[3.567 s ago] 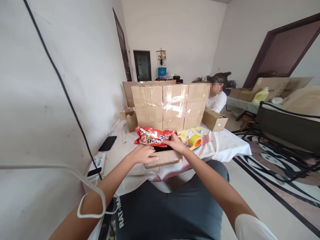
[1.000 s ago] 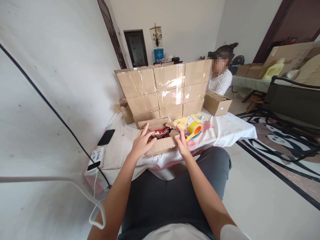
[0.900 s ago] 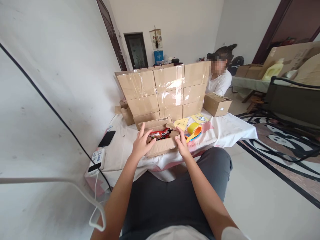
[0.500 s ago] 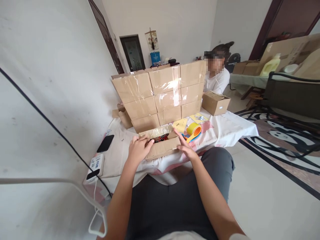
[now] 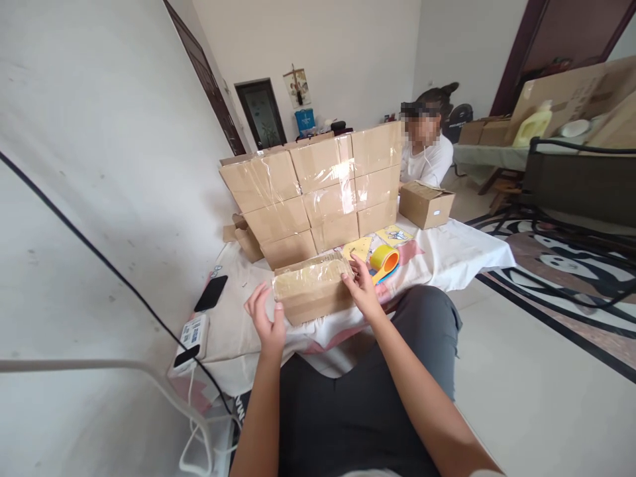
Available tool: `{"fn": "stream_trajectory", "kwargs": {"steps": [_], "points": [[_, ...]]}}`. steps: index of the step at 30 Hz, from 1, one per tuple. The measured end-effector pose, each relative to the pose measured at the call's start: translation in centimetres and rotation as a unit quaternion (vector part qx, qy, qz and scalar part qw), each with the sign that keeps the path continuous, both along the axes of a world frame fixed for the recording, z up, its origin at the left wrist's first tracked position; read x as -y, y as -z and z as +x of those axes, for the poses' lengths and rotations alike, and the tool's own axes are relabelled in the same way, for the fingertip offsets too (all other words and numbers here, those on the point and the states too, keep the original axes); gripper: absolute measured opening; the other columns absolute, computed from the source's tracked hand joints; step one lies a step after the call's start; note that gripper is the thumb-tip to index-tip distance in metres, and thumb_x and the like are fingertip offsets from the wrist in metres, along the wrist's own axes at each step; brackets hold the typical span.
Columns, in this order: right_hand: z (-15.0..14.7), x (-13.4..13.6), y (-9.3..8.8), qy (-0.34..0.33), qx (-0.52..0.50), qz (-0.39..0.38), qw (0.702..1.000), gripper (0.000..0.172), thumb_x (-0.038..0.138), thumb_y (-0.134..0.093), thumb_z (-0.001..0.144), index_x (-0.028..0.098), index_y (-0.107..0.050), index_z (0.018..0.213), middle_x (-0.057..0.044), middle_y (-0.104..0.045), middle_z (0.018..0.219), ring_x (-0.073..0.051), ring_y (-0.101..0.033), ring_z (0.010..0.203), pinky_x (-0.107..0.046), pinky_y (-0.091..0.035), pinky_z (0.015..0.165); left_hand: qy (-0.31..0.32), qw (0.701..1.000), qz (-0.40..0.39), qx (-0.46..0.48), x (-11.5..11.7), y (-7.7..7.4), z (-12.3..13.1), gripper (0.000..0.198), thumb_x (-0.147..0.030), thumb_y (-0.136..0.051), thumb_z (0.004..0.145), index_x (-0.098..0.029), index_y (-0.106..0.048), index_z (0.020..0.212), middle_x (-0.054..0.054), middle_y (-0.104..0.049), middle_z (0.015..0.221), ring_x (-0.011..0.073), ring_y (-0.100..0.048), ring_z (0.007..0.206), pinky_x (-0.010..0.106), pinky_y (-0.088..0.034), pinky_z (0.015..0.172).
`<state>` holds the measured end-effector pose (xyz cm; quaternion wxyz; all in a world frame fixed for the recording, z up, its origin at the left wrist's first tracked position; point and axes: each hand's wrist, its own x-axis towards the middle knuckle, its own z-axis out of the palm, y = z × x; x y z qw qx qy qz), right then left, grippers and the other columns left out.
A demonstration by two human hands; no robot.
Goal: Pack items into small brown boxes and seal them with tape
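Note:
A small cardboard box (image 5: 315, 295) lies at the near edge of the cloth-covered table, its taped flap facing up and hiding what is inside. At the box's left end is my left hand (image 5: 267, 321), its fingers spread and the thumb close to the corner. My right hand (image 5: 365, 290) grips the upper right corner, thumb on the near side and fingers behind. Just right of that hand stands a yellow and orange tape dispenser (image 5: 385, 260) with a bit of blue beneath it.
A wrapped stack of cardboard boxes (image 5: 325, 192) rises behind the small box. A person in white (image 5: 430, 156) sits beyond it, near another carton (image 5: 427, 204). A black phone (image 5: 211, 293) and a white power strip (image 5: 193, 338) lie left. A black cable (image 5: 99, 255) crosses the left side.
The box's flaps have come over the red and black contents, which no longer show. My left hand has moved off the top to the left end; my right hand now grips the corner.

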<state>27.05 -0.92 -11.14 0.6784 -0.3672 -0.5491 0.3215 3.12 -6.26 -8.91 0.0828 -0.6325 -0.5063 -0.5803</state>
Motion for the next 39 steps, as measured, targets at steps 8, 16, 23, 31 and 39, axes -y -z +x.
{"fn": "stream_trajectory", "kwargs": {"steps": [8,16,23,31,39], "points": [[-0.9,-1.3,-0.9,0.043,0.019,0.004,0.999,0.063,0.023,-0.055,0.079,0.026,-0.051,0.142,-0.010,-0.058,0.131,-0.025,-0.056,0.121,-0.047,-0.045,0.109,0.025,0.953,-0.156,-0.257,-0.1,-1.8,3.3,0.036,-0.032,-0.052,0.098,-0.030,-0.062,0.133,0.004,-0.066,0.138,0.0268,-0.056,0.130,0.052,-0.020,0.123],[-1.3,-0.5,0.3,0.044,-0.034,-0.076,0.996,0.060,0.046,-0.061,0.086,0.024,-0.054,0.141,-0.014,-0.060,0.138,-0.029,-0.056,0.127,-0.049,-0.047,0.107,0.004,0.960,-0.134,-0.246,0.2,-1.1,3.4,0.040,-0.033,-0.052,0.099,-0.030,-0.060,0.138,0.005,-0.059,0.147,0.0295,-0.049,0.137,0.056,-0.019,0.123],[-2.1,0.3,1.5,0.093,-0.069,-0.068,0.991,0.063,0.061,-0.062,0.086,0.021,-0.059,0.133,-0.018,-0.061,0.137,-0.031,-0.059,0.126,-0.050,-0.050,0.106,-0.046,0.976,-0.060,-0.202,0.9,0.1,3.9,0.037,-0.032,-0.054,0.098,-0.028,-0.062,0.134,0.008,-0.057,0.149,0.0340,-0.043,0.142,0.063,-0.019,0.120],[-2.4,1.3,1.3,0.125,-0.104,-0.054,0.985,0.057,0.058,-0.066,0.084,0.020,-0.059,0.126,-0.017,-0.061,0.135,-0.031,-0.058,0.127,-0.053,-0.049,0.109,-0.038,0.989,0.033,-0.142,2.3,1.0,3.2,0.022,-0.029,-0.061,0.094,-0.028,-0.070,0.114,0.009,-0.069,0.130,0.0329,-0.055,0.127,0.056,-0.033,0.112],[-2.7,3.2,0.1,0.178,-0.031,0.033,0.983,0.031,0.046,-0.058,0.093,0.025,-0.059,0.115,-0.013,-0.054,0.126,-0.030,-0.054,0.127,-0.055,-0.044,0.113,-0.015,0.990,0.040,-0.137,3.4,1.3,4.5,0.017,-0.031,-0.062,0.096,-0.028,-0.072,0.083,0.007,-0.073,0.114,0.0296,-0.062,0.110,0.052,-0.040,0.101]]}}
